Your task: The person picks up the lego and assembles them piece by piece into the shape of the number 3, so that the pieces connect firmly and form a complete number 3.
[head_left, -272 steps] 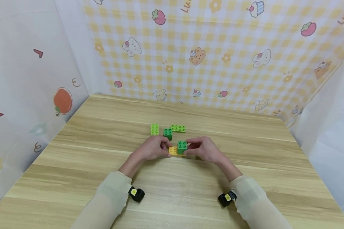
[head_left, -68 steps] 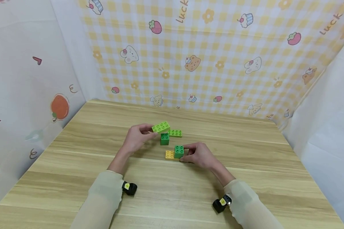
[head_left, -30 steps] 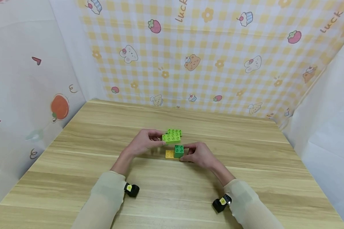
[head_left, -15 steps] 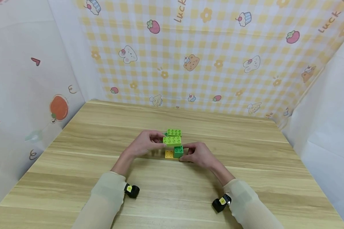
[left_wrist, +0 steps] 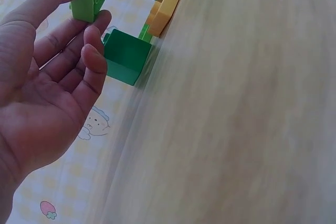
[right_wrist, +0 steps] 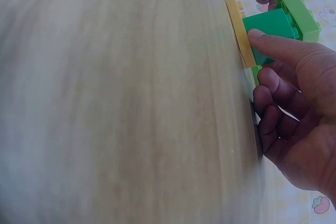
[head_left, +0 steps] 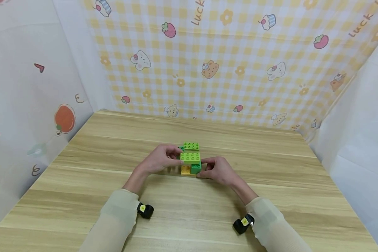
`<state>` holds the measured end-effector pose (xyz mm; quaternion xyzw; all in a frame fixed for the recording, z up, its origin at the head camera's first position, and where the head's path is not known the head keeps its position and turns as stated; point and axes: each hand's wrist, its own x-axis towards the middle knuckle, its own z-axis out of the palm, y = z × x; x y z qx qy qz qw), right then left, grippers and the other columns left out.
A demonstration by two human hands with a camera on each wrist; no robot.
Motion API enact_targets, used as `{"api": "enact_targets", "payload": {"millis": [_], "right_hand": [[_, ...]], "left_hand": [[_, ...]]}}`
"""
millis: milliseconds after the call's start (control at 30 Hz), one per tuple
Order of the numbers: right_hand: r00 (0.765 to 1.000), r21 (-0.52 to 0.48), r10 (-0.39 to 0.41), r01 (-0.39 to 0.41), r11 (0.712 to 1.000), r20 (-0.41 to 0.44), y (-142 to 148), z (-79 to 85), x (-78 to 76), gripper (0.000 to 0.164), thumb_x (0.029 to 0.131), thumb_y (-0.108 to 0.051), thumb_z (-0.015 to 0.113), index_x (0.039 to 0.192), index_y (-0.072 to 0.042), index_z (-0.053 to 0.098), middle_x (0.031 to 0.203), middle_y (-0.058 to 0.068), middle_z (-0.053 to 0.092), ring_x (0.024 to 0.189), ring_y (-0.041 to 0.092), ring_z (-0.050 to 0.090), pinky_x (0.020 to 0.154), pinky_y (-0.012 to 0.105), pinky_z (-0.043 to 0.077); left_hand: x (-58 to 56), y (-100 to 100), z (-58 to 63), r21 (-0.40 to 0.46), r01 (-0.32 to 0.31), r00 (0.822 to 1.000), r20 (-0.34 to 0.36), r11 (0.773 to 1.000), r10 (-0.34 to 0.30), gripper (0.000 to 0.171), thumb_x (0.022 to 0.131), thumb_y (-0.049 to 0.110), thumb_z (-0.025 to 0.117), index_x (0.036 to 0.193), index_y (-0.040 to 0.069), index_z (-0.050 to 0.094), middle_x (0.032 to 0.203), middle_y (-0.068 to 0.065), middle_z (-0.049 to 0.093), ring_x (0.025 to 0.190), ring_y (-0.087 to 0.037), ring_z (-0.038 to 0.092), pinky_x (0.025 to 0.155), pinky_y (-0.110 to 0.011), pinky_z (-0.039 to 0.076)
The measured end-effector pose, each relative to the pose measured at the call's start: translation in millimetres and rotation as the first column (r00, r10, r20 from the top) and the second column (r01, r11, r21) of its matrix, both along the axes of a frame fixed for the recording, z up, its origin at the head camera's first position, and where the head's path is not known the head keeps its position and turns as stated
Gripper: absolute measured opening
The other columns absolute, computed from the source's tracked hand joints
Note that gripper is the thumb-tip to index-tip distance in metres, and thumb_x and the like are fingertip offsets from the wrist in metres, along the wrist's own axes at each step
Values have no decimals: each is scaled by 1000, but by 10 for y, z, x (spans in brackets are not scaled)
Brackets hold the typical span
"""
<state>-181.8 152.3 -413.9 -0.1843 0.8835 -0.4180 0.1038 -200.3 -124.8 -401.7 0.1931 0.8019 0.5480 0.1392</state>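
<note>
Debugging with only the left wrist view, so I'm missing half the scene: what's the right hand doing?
Observer: The right hand holds the dark green brick that stands on the yellow brick.
Operator: Is the light green brick in the left hand pressed home on it?
Observer: Doesn't look like it: the right wrist view shows some of the dark green brick's studs uncovered.
Operator: Any other light green brick?
Observer: Yes, the head view shows a second light green brick on the table beyond the yellow brick, two rows of four studs facing up.
</note>
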Motion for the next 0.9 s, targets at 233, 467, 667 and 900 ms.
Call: {"api": "enact_targets", "payload": {"millis": [233, 467, 667, 900], "right_hand": [[1000, -16, 6, -6, 1000, -1, 2, -3, 4, 45, 84, -22, 90, 125, -8, 78, 72, -2, 63, 65, 11, 52, 55, 21, 38], [1000, -28, 9, -9, 1000, 6, 5, 1, 10, 44, 84, -21, 90, 124, -7, 78, 71, -2, 64, 65, 11, 53, 54, 21, 39], [999, -45, 6, -5, 999, 32, 18, -2, 15, 51, 84, -22, 91, 130, -7, 75, 73, 0, 65, 64, 10, 53, 54, 21, 39], [997, -116, 26, -17, 993, 73, 53, 10, 23, 58, 85, -21, 89, 139, -9, 69, 77, 1, 66, 67, 11, 55, 57, 22, 43]], "left_hand": [[-1, 10, -9, -8, 11, 1000, -2, 1000, -11, 37, 91, 17, 82, 124, 4, 73, 103, -7, 68, 93, -20, 60, 79, -28, 50], [7, 23, -6, -5, 30, 999, -11, 1000, -30, 38, 92, 17, 81, 125, 0, 72, 105, -9, 69, 95, -20, 60, 82, -30, 51], [14, 28, 1, -6, 37, 999, -9, 999, -37, 39, 92, 17, 81, 126, -1, 71, 106, -10, 69, 95, -20, 61, 84, -31, 51], [26, 36, 20, -6, 36, 999, -5, 999, -36, 38, 92, 16, 81, 125, -1, 72, 104, -10, 69, 94, -20, 60, 83, -31, 51]]}}
